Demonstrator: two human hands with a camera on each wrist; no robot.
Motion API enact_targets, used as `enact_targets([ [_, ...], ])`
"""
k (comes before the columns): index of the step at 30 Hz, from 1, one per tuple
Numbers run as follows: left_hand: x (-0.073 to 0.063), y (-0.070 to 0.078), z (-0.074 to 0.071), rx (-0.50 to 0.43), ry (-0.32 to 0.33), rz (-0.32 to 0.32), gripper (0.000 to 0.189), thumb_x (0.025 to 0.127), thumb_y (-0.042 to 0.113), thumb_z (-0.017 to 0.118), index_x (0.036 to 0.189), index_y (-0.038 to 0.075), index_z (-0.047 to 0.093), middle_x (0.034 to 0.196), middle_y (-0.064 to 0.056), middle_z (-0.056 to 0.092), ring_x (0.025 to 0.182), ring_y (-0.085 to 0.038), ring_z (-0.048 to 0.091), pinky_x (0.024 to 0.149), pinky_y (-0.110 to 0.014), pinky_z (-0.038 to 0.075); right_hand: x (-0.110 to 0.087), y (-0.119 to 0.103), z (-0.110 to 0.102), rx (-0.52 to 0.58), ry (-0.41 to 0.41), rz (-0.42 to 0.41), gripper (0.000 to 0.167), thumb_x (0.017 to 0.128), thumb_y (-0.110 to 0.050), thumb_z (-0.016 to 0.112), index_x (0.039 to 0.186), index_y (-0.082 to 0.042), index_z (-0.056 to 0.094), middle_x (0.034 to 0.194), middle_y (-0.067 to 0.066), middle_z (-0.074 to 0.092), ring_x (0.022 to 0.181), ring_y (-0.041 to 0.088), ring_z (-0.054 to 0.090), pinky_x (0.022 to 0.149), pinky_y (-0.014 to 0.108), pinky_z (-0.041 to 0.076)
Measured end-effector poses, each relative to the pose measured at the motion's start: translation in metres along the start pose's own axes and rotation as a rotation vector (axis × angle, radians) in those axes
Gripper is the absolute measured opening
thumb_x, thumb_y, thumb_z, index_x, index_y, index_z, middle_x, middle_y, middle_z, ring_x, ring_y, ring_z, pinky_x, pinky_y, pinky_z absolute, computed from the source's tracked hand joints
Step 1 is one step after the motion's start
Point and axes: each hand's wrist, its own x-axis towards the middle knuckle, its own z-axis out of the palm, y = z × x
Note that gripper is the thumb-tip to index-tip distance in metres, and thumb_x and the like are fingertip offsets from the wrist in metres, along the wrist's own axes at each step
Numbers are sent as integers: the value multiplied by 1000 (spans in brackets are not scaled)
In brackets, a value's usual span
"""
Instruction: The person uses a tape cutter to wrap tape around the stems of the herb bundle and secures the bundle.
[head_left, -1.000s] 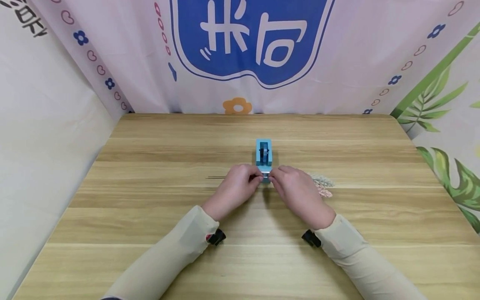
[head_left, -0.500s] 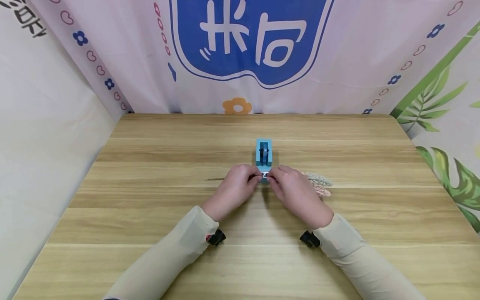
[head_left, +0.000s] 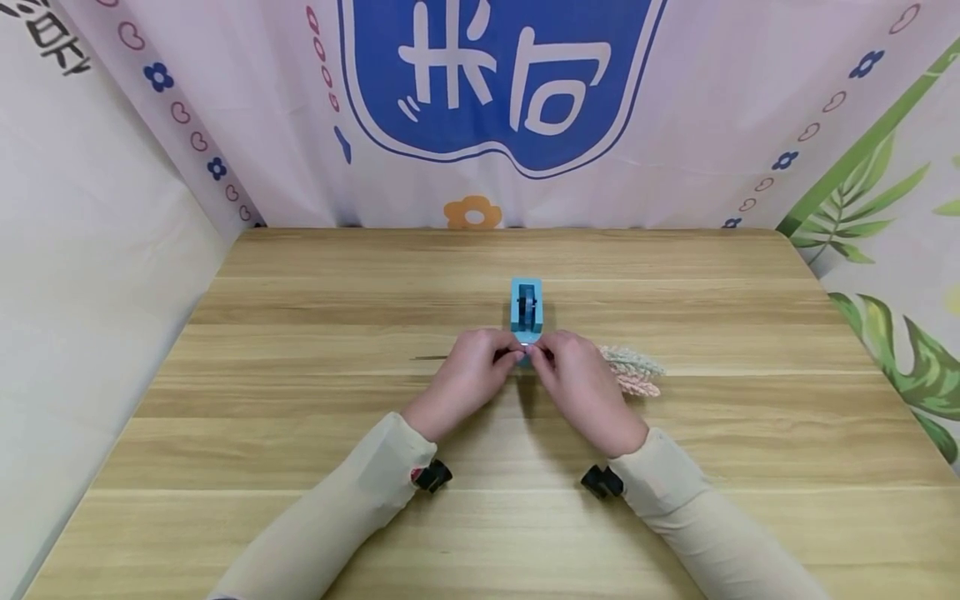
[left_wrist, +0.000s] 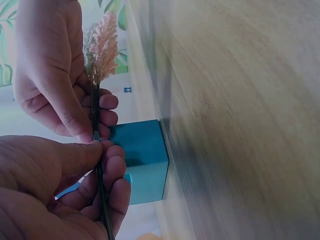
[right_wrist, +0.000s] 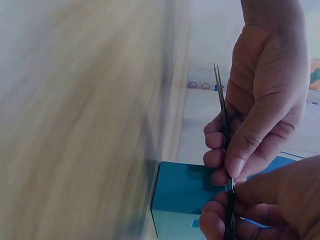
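Note:
Two artificial flower sprigs lie side by side between my hands, with a pink head (left_wrist: 104,50) and a pale green head (head_left: 633,360). Their thin dark stems (right_wrist: 222,102) run through both hands. My left hand (head_left: 471,375) pinches the stems between thumb and curled fingers. Close beside it, my right hand (head_left: 583,383) pinches them too, nearer the flower heads. A small glossy patch (right_wrist: 230,184) shows on the stems between the thumbs; whether it is tape I cannot tell. Right behind the fingertips stands a blue tape dispenser (head_left: 515,312), its front partly hidden.
The wooden table (head_left: 300,400) reaches back to a printed cloth (head_left: 720,125) hanging behind it. A black wrist camera (head_left: 433,476) sits on the left sleeve and another black camera (head_left: 602,482) on the right.
My right hand has shifted slightly left, and its fingertips now almost meet the left ones. More of the flower heads shows behind it. The left hand and dispenser have hardly moved.

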Motion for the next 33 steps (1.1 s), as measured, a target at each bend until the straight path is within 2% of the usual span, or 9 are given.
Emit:
enact_targets([
  [6,0,0,1,0,7,3,13,101,8,68,101,3,80,98,-8,80,83,-14,67,76,-31,58,2,2,0,67,-12,23,18,104,-14,64,96,-3,75,76,4,66,62,12,52,57,25,44],
  [13,-1,2,-3,-12,-5,-21,14,102,12,68,102,4,79,91,-7,77,72,-13,59,64,-24,50,4,4,0,87,-30,20,19,104,-16,65,93,-4,75,75,3,66,61,12,51,56,25,43],
  [19,1,2,-9,-9,45,-68,14,104,12,64,104,3,75,87,-6,71,71,-16,58,63,-26,51,5,4,1,95,-13,13,22,103,-16,66,87,-4,73,70,3,61,58,12,48,54,24,41],
  [22,4,2,-12,4,63,-66,14,104,9,62,111,3,73,93,-8,74,72,-16,61,64,-26,52,5,5,2,99,-2,10,24,104,-17,65,85,-4,73,69,2,62,58,11,49,54,24,42],
  [25,9,2,-13,14,51,-72,26,105,10,61,129,3,69,99,-10,76,73,-16,62,63,-26,52,5,5,3,97,2,13,26,104,-17,65,83,-4,73,69,2,63,58,11,49,54,24,42],
  [28,14,0,-13,35,24,-75,38,106,12,61,143,4,62,114,-11,77,78,-15,63,67,-26,54,6,6,4,89,4,19,27,104,-17,65,82,-4,73,68,2,63,58,10,48,55,24,41],
  [33,20,-2,-12,62,-23,-73,41,107,13,60,146,4,59,139,-13,70,87,-16,65,75,-28,56,7,4,4,75,-12,30,28,105,-18,65,82,-4,72,67,1,60,57,10,47,54,24,40],
])
